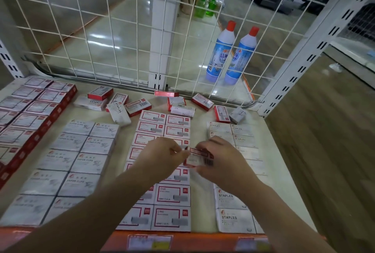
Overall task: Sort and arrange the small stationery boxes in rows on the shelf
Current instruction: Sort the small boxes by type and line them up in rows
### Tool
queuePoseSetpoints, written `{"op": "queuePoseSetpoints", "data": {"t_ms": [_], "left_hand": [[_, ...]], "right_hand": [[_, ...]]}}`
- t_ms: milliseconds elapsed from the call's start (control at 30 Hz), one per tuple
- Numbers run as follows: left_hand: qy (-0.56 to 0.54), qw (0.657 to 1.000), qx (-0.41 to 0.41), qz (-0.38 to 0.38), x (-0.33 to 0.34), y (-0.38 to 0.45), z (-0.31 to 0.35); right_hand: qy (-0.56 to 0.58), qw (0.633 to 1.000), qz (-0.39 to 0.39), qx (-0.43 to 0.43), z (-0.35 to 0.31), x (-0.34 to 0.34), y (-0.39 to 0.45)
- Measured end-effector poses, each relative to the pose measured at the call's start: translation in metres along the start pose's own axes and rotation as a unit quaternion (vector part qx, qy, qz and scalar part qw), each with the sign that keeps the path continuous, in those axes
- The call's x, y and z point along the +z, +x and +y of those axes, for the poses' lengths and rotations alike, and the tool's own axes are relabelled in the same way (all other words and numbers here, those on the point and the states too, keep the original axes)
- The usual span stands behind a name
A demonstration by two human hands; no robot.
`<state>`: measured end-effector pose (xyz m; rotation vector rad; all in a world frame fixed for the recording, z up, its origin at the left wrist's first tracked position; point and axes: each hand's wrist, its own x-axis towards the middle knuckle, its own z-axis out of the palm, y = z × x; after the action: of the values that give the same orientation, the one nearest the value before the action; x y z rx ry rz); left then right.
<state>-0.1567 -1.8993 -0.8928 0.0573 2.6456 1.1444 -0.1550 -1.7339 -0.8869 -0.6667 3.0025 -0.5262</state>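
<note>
Head view: both hands (162, 156) (220, 159) pinching red-and-white box (199, 157), long axis left-right.

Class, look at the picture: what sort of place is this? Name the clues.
Probably a shop: a display shelf with price labels on its front edge, stationery boxes in rows, and cleaner bottles beyond the wire grid.

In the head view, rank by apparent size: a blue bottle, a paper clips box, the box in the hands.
1. Blue bottle, though farthest.
2. Paper clips box.
3. Held box, partly hidden by hands; unsure.
</note>
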Motion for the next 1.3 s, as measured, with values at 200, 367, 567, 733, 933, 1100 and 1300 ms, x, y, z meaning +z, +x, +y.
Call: {"op": "queuePoseSetpoints", "data": {"t_ms": [200,367,567,733,933,1100,1300], "left_hand": [[-0.058,0.997,-0.039,-0.016,-0.001,-0.003,0.000],[-0.091,0.995,-0.048,-0.013,-0.004,-0.008,-0.001],[-0.128,0.991,-0.028,-0.023,-0.012,-0.013,-0.010],[-0.185,0.982,-0.030,-0.016,-0.012,-0.017,-0.010],[-0.213,0.974,-0.079,-0.023,-0.006,-0.018,-0.006],[-0.276,0.950,-0.147,0.010,-0.004,-0.011,-0.005],[-0.355,0.913,-0.200,0.011,-0.005,-0.012,-0.004]], "right_hand": [[0.004,1.000,0.013,-0.018,-0.013,0.001,-0.005],[0.045,0.999,0.001,0.008,-0.010,-0.001,-0.014],[0.170,0.979,-0.022,0.108,0.007,-0.003,-0.022],[0.273,0.952,0.000,0.138,0.004,0.002,-0.023],[0.223,0.965,0.073,0.119,-0.002,0.009,-0.026],[0.172,0.976,0.117,0.061,-0.008,0.013,-0.028],[0.104,0.987,0.118,0.040,-0.010,0.023,-0.032]]}}
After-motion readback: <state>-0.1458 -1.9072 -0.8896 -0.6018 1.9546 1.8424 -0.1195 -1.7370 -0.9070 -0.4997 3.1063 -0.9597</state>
